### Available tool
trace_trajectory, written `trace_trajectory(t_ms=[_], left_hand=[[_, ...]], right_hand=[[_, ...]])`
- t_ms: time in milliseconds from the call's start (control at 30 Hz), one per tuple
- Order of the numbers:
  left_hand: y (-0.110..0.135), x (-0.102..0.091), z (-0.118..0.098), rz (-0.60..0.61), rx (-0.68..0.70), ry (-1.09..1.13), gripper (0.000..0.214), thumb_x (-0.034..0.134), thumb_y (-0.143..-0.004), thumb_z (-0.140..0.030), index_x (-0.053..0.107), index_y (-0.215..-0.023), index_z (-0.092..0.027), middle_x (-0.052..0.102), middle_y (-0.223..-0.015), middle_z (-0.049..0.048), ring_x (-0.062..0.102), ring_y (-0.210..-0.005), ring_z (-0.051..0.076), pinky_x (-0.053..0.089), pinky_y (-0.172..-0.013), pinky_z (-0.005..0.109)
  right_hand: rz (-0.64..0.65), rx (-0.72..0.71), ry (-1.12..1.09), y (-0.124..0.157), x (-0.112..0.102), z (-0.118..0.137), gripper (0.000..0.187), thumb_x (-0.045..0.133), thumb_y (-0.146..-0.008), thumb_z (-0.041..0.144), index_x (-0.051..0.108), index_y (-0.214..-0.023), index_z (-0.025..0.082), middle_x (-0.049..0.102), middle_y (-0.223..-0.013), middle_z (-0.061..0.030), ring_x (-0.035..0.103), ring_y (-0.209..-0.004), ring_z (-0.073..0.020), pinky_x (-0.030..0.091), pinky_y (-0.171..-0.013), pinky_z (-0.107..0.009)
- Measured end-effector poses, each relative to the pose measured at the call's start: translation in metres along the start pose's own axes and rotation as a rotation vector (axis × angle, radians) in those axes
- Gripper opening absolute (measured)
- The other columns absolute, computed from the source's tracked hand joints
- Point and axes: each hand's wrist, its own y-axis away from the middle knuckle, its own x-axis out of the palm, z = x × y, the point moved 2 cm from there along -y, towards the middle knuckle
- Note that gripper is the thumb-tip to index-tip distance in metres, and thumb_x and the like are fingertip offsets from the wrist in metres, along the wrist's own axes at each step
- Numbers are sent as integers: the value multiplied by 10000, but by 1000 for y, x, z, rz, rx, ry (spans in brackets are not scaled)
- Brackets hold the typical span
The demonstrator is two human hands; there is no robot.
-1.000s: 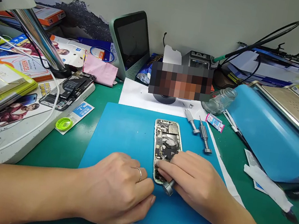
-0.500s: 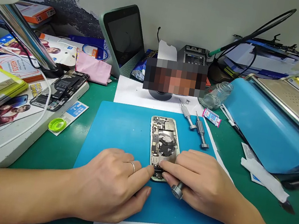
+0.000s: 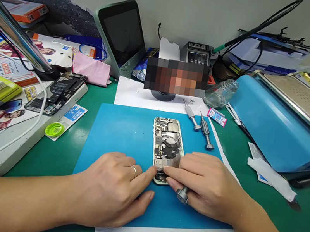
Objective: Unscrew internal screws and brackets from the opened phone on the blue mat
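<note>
An opened phone, its circuit board and inner parts bare, lies on a blue mat. My left hand rests beside its lower left edge. The index fingertip touches the phone there, the thumb is apart from it, and nothing shows in the hand. My right hand is closed over the lower right corner, with index finger and thumb at the dark part near the phone's bottom end. A grey screwdriver is tucked in this hand, its round end sticking out below the fingers. Its tip is hidden.
Two screwdrivers lie right of the phone. Behind stand a glass jar, a tablet-like screen and a blurred-out patch. On the left are another opened phone, a green cap and a lamp post. A blue-covered machine stands right.
The whole view has shifted slightly, so things appear a little further left and higher. Both hands stay at the phone's lower end, with hardly any movement against it.
</note>
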Motion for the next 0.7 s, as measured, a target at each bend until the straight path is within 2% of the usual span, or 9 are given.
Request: trace_trajectory(t_ms=[333,567,700], left_hand=[[-2,-2,1,16,13,-10,322,481,-1058,-271,667,-1220,-64,646,-662,6,606,-513,204,432,-456,353],[-1,-1,1,19,6,-16,328,473,-1065,-287,650,-1229,-64,677,-687,15,640,-535,205,445,-473,349],[-2,-3,0,-10,14,3,280,479,-1060,-268,656,-1165,-77,664,-665,8,625,-514,201,437,-464,351]], right_hand=[[-19,-11,-37,0,2,-1,173,603,-1022,202,766,-995,150,632,-695,-12,508,-637,-162,354,-602,-321],[-22,1,-41,0,0,1,179,606,-1017,197,734,-898,161,620,-687,-11,505,-631,-160,346,-599,-322],[-23,6,-39,-1,0,0,198,598,-1023,201,765,-929,151,610,-675,-10,497,-624,-161,342,-595,-325]])
